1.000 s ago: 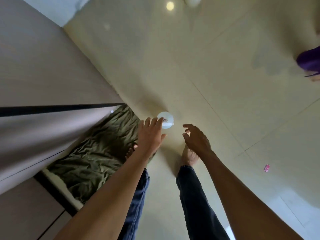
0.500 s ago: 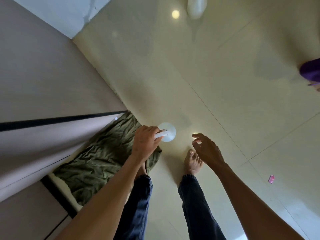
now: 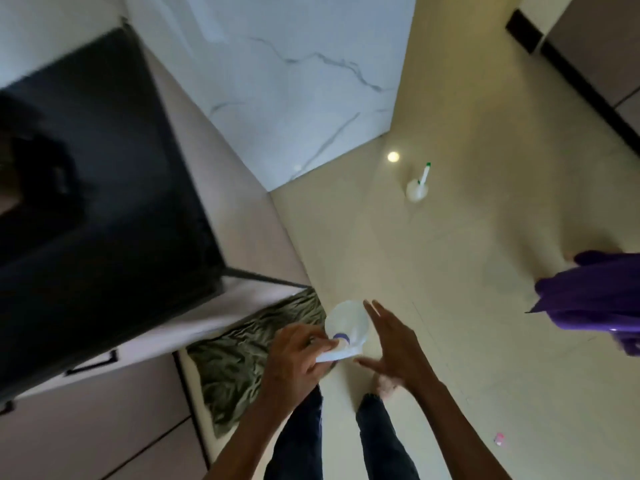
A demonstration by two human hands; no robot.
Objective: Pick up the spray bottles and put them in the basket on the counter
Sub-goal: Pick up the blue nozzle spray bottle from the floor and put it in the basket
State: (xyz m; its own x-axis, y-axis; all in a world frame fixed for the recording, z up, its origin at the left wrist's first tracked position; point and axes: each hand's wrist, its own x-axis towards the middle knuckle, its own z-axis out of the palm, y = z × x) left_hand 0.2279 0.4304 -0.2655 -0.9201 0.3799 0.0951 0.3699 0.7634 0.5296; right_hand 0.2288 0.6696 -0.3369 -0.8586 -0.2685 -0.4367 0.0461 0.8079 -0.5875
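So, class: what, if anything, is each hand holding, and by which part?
Left hand grips the translucent white plastic spray bottle by its spray head; right hand holds nothing.

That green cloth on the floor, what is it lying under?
The green cloth lies on the floor and runs in under the cabinet's overhanging edge. How far it reaches beneath is hidden. The left hand, holding a spray bottle, covers its near corner.
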